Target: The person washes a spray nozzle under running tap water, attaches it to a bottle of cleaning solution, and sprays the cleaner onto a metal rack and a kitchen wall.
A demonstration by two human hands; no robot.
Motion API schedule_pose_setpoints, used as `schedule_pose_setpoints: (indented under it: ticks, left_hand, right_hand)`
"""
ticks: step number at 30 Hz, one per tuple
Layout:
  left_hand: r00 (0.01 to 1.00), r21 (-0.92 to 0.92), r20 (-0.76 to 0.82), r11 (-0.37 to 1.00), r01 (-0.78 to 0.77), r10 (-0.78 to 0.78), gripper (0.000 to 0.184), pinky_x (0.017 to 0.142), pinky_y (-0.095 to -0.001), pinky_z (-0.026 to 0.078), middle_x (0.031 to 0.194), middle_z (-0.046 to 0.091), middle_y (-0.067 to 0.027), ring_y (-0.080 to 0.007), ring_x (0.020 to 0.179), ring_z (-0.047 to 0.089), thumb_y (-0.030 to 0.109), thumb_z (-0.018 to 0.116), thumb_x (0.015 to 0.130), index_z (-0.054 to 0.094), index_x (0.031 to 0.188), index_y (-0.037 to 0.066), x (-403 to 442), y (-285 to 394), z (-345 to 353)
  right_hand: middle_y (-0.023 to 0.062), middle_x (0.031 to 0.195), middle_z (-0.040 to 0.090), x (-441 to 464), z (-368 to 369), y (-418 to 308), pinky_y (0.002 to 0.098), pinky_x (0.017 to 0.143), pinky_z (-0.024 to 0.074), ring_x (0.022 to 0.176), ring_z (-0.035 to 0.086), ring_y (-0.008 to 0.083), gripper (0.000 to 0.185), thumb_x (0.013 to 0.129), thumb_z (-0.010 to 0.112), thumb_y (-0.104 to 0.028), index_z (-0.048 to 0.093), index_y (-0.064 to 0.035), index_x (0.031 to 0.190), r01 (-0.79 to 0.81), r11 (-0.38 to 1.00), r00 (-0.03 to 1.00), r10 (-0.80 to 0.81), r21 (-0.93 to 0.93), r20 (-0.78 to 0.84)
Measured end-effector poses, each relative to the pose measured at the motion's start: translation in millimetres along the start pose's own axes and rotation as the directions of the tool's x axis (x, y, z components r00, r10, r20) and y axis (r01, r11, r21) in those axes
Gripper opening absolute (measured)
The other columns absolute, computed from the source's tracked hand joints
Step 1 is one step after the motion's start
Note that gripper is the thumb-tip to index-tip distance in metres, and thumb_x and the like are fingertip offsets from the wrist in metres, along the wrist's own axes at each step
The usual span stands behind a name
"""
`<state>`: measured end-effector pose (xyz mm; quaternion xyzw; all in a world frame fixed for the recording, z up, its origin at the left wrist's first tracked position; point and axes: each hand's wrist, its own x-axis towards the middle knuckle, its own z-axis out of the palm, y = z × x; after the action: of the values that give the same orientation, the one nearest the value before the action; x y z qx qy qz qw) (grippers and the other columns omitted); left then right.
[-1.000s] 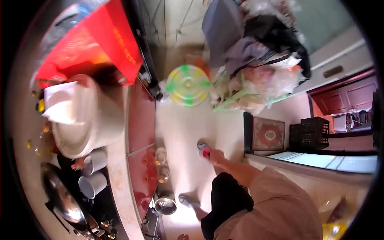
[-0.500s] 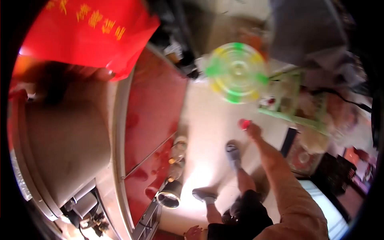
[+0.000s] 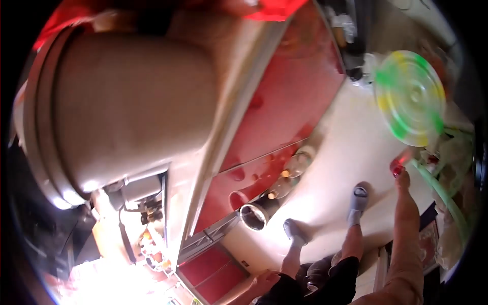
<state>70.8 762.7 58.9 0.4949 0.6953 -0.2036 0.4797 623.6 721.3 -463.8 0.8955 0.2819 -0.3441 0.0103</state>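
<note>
While the right hand (image 3: 402,178) is clamped on a red object (image 3: 396,167) at three o'clock, seemingly held out to clear the legs (image 3: 352,243), the left hand (image 3: 265,281), grip impossible to tell, is near six o'clock.

Red held item (image 3: 396,167), round disc (image 3: 410,98) w/ grn/yel patches

Glossy red cabinets (image 3: 292,84) border a pale floor (image 3: 345,140).
</note>
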Motion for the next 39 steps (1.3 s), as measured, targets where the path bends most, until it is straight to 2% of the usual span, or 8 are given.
schedule_pose_setpoints:
  ticks: [12, 13, 21, 22, 25, 31, 33, 39]
  left_hand:
    - [0.809, 0.142, -0.226, 0.840, -0.524, 0.543, 0.026, 0.074, -0.0371, 0.055, 0.090, 0.070, -0.0132, -0.0215, 0.083, 0.070, 0.025, 0.065, 0.091, 0.066, 0.110, 0.007, -41, -90, -15]
    - [0.965, -0.076, -0.171, 0.974, -0.215, 0.200, 0.027, 0.071, -0.0316, 0.057, 0.088, 0.072, -0.0100, -0.0170, 0.080, 0.070, 0.022, 0.068, 0.088, 0.068, 0.110, 0.007, -67, -40, -50]
    - [0.875, -0.209, -0.469, 0.947, -0.246, 0.124, 0.038, 0.078, -0.0378, 0.055, 0.094, 0.071, -0.0157, -0.0284, 0.088, 0.069, 0.033, 0.065, 0.087, 0.065, 0.115, 0.006, -73, -223, -125]
    - [0.883, -0.224, -0.460, 0.951, -0.214, 0.090, 0.042, 0.082, -0.0391, 0.054, 0.098, 0.070, -0.0163, -0.0320, 0.092, 0.068, 0.035, 0.065, 0.086, 0.064, 0.117, 0.006, -71, -252, -133]
    - [0.917, -0.314, -0.397, 0.936, -0.159, 0.022, 0.045, 0.088, -0.0423, 0.052, 0.104, 0.068, -0.0177, -0.0354, 0.100, 0.065, 0.039, 0.062, 0.086, 0.064, 0.117, 0.006, -61, -339, -163]
    - [0.906, -0.422, -0.391, 0.906, -0.018, -0.164, 0.048, 0.094, -0.0427, 0.048, 0.110, 0.066, -0.0202, -0.0378, 0.107, 0.061, 0.044, 0.057, 0.085, 0.066, 0.115, 0.008, -98, -451, -184]
    - [0.888, -0.452, -0.389, 0.891, 0.049, -0.246, 0.048, 0.094, -0.0426, 0.048, 0.108, 0.067, -0.0203, -0.0369, 0.107, 0.061, 0.043, 0.058, 0.083, 0.066, 0.115, 0.007, -106, -485, -186]
    - [0.762, -0.585, -0.513, 0.810, 0.026, -0.395, 0.044, 0.090, -0.0415, 0.050, 0.106, 0.069, -0.0171, -0.0340, 0.104, 0.064, 0.039, 0.059, 0.084, 0.067, 0.112, 0.006, -179, -515, -215]
  right_hand:
    - [0.0306, 0.131, 0.049, -218, -85, -82, 0.0474, 0.104, 0.0396, 0.122, 0.049, 0.0413, 0.079, 0.085, 0.062, -0.037, 0.029, 0.0065, 0.142, 0.173, 0.984, 0.909, -0.141, -0.047, 0.393]
    - [0.0274, 0.126, 0.053, -230, -65, -68, 0.0461, 0.101, 0.0417, 0.117, 0.053, 0.0407, 0.071, 0.084, 0.064, -0.038, 0.038, 0.0043, 0.134, 0.271, 0.961, 0.907, -0.235, -0.057, 0.348]
    - [0.0175, 0.083, 0.064, -343, -76, -37, 0.0459, 0.071, 0.0529, 0.078, 0.063, 0.0333, 0.023, 0.070, 0.071, -0.022, 0.065, -0.0046, 0.083, 0.674, 0.685, 0.716, -0.698, -0.276, 0.016]
    - [0.0148, 0.069, 0.060, -366, -62, -21, 0.0454, 0.060, 0.0514, 0.064, 0.061, 0.0322, 0.019, 0.063, 0.072, -0.025, 0.065, -0.0084, 0.070, 0.395, 0.863, 0.913, -0.408, 0.314, -0.028]
    - [0.0128, 0.086, 0.063, -438, -88, -43, 0.0459, 0.071, 0.0499, 0.081, 0.061, 0.0315, 0.022, 0.073, 0.067, -0.031, 0.068, -0.0119, 0.085, 0.668, 0.540, 0.743, -0.444, -0.512, 0.501]
    - [0.0113, 0.083, 0.067, -506, -112, -217, 0.0423, 0.066, 0.0507, 0.075, 0.065, 0.0251, 0.019, 0.081, 0.061, -0.023, 0.069, -0.0077, 0.089, 0.734, 0.018, 0.565, -0.570, -0.679, 0.596]
    - [0.0105, 0.077, 0.065, -595, -131, -348, 0.0342, 0.055, 0.0493, 0.060, 0.061, 0.0191, 0.010, 0.081, 0.059, -0.010, 0.064, -0.0042, 0.087, 0.264, 0.894, 0.900, -0.363, 0.361, 0.243]
    - [0.0047, 0.073, 0.063, -696, -69, -553, 0.0284, 0.052, 0.0482, 0.060, 0.060, 0.0125, 0.016, 0.088, 0.059, -0.014, 0.061, 0.0005, 0.095, 0.646, 0.708, 0.492, -0.671, 0.284, 0.555]
